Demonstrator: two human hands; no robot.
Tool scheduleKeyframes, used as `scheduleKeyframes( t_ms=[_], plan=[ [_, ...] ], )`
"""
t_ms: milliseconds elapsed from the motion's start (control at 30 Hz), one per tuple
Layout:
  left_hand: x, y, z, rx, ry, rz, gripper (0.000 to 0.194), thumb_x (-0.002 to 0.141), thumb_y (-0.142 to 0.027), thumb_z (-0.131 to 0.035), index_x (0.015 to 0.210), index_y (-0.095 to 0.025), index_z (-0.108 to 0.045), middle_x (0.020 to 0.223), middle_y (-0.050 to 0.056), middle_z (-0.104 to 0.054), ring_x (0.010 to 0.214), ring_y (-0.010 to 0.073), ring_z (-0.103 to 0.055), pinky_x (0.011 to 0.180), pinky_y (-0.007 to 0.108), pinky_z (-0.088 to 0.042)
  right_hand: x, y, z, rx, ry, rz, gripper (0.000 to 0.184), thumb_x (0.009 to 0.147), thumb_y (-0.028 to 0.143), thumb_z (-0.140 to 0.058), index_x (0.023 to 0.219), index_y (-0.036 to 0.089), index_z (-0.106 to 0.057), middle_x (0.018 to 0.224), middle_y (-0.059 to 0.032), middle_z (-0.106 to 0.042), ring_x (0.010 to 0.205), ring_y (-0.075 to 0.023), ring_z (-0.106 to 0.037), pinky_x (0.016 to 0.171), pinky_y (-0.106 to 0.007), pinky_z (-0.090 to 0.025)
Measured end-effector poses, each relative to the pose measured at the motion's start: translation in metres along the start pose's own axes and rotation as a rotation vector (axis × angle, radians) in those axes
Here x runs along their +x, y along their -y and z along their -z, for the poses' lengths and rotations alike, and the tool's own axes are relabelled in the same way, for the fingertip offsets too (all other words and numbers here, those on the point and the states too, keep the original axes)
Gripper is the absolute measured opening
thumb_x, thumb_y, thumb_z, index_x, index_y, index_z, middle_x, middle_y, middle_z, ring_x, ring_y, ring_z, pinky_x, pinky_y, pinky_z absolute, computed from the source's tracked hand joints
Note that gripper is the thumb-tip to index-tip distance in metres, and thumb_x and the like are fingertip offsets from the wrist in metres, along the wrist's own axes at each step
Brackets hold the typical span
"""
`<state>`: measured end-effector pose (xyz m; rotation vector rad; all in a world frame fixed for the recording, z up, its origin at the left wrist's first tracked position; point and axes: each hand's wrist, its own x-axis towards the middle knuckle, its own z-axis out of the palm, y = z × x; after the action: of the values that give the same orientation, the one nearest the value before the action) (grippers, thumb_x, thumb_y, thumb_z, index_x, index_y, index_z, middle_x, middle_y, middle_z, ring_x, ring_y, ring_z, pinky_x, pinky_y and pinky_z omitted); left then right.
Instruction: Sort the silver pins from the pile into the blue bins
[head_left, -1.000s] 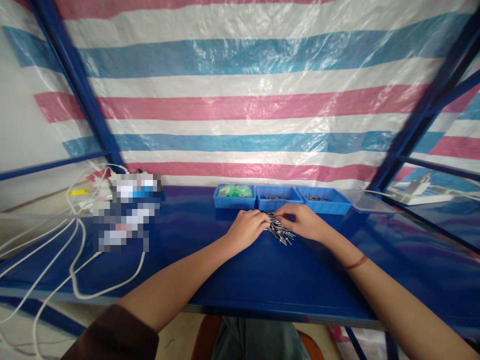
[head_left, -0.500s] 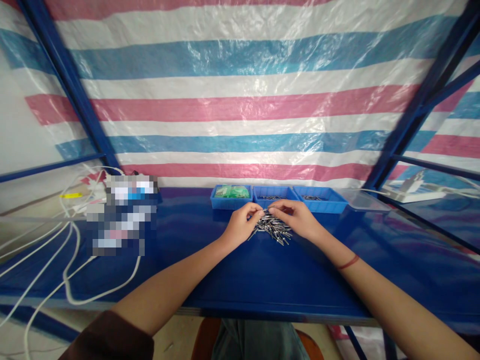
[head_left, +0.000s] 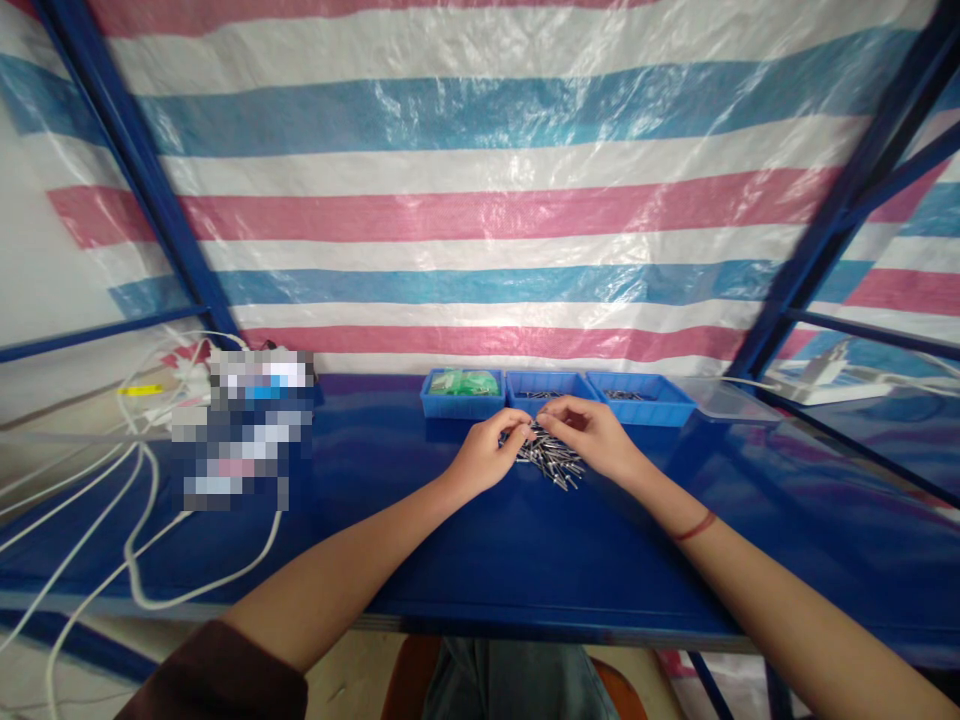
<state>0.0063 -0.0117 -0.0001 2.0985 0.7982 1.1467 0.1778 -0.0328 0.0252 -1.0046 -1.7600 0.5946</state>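
Note:
A pile of thin, silver metal pins lies on the blue tabletop, partly covered by my hands. Over its left edge, my left hand has thumb and fingers closed in a pinch. My right hand bends in from the other side, thumb and index finger also pinched. The fingertips of both hands nearly meet above the far end of the pile. Whatever they hold is too small to make out.
Behind the hands stand a blue bin with green bagged items, a middle blue bin and a right blue bin, the latter two with metal pieces. White cables trail at left. A clear flat lid lies at right.
My left hand has shifted slightly right and down, its fingers closer to the right hand and over more of the pile. The right hand has barely moved.

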Motion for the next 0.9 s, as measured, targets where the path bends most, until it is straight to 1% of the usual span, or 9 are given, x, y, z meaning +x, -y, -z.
scheduleKeyframes(
  t_ms=[167,300,500,567,667,733,767,833,900],
  plan=[
    [-0.001,-0.001,0.000,0.042,0.002,-0.002,0.021,0.085,-0.031,-0.049,0.101,-0.018,-0.056,0.087,0.003,-0.068,0.084,0.0155,-0.063,0.078,0.027,-0.047,-0.001,0.000,-0.001,-0.069,0.003,0.016,0.029,0.076,0.044,-0.059,0.073,0.016,-0.061,0.068,-0.0029,-0.061,0.059,-0.0128,-0.053,0.056,-0.026,-0.044],
    [-0.001,-0.001,0.000,0.059,0.025,-0.045,0.020,0.087,-0.031,-0.045,0.095,-0.017,-0.058,0.085,0.003,-0.066,0.080,0.0143,-0.062,0.075,0.026,-0.047,-0.002,0.001,-0.001,-0.148,0.012,0.059,0.026,0.079,0.041,-0.056,0.076,0.016,-0.061,0.068,-0.0026,-0.060,0.059,-0.0120,-0.052,0.054,-0.025,-0.043],
    [0.000,-0.004,0.002,0.157,-0.145,-0.109,0.012,0.082,-0.024,-0.053,0.091,-0.017,-0.058,0.086,0.002,-0.063,0.079,0.0133,-0.058,0.075,0.025,-0.045,-0.003,0.002,0.002,-0.221,0.033,0.137,0.019,0.081,0.034,-0.054,0.080,0.016,-0.062,0.072,-0.0033,-0.062,0.060,-0.0113,-0.053,0.055,-0.024,-0.044],
    [0.000,-0.004,0.002,0.179,-0.173,-0.131,0.011,0.082,-0.023,-0.054,0.089,-0.017,-0.058,0.085,0.002,-0.062,0.078,0.0131,-0.058,0.074,0.025,-0.045,-0.003,0.002,0.002,-0.246,0.043,0.151,0.019,0.082,0.032,-0.053,0.080,0.016,-0.063,0.075,-0.0044,-0.063,0.061,-0.0116,-0.054,0.056,-0.024,-0.044],
    [0.000,-0.001,0.001,0.202,-0.161,-0.145,0.011,0.082,-0.024,-0.053,0.090,-0.017,-0.058,0.083,0.002,-0.061,0.077,0.0130,-0.057,0.074,0.026,-0.046,-0.001,0.001,0.004,-0.308,0.134,0.162,0.022,0.083,0.032,-0.050,0.080,0.016,-0.065,0.075,-0.0046,-0.065,0.064,-0.0125,-0.056,0.057,-0.024,-0.043],
    [0.001,0.002,0.001,0.231,-0.137,-0.150,0.016,0.082,-0.026,-0.054,0.096,-0.018,-0.056,0.083,0.002,-0.060,0.078,0.0137,-0.057,0.075,0.027,-0.046,0.001,-0.003,0.011,-0.370,0.215,0.156,0.024,0.084,0.032,-0.048,0.079,0.016,-0.066,0.074,-0.0040,-0.066,0.063,-0.0129,-0.057,0.057,-0.024,-0.043],
    [0.001,0.003,0.002,0.255,-0.123,-0.157,0.021,0.082,-0.027,-0.054,0.101,-0.018,-0.054,0.084,0.002,-0.060,0.079,0.0144,-0.057,0.076,0.028,-0.046,0.003,-0.006,0.017,-0.412,0.221,0.144,0.025,0.084,0.031,-0.048,0.078,0.017,-0.066,0.074,-0.0038,-0.067,0.063,-0.0131,-0.057,0.058,-0.024,-0.043],
    [0.002,0.004,0.005,0.329,-0.077,-0.179,0.030,0.084,-0.031,-0.052,0.110,-0.017,-0.051,0.088,0.004,-0.060,0.084,0.0163,-0.057,0.080,0.031,-0.046,0.006,-0.014,0.033,-0.534,0.118,0.090,0.025,0.083,0.031,-0.047,0.078,0.016,-0.067,0.076,-0.0041,-0.068,0.063,-0.0140,-0.058,0.060,-0.025,-0.043],
    [0.002,0.003,0.010,0.434,-0.004,-0.205,0.030,0.086,-0.035,-0.048,0.111,-0.018,-0.052,0.092,0.006,-0.060,0.089,0.0183,-0.056,0.083,0.034,-0.044,0.009,-0.025,0.053,-0.696,-0.095,-0.006,0.023,0.081,0.031,-0.049,0.080,0.016,-0.067,0.077,-0.0051,-0.069,0.064,-0.0158,-0.059,0.062,-0.026,-0.042]
  ],
)
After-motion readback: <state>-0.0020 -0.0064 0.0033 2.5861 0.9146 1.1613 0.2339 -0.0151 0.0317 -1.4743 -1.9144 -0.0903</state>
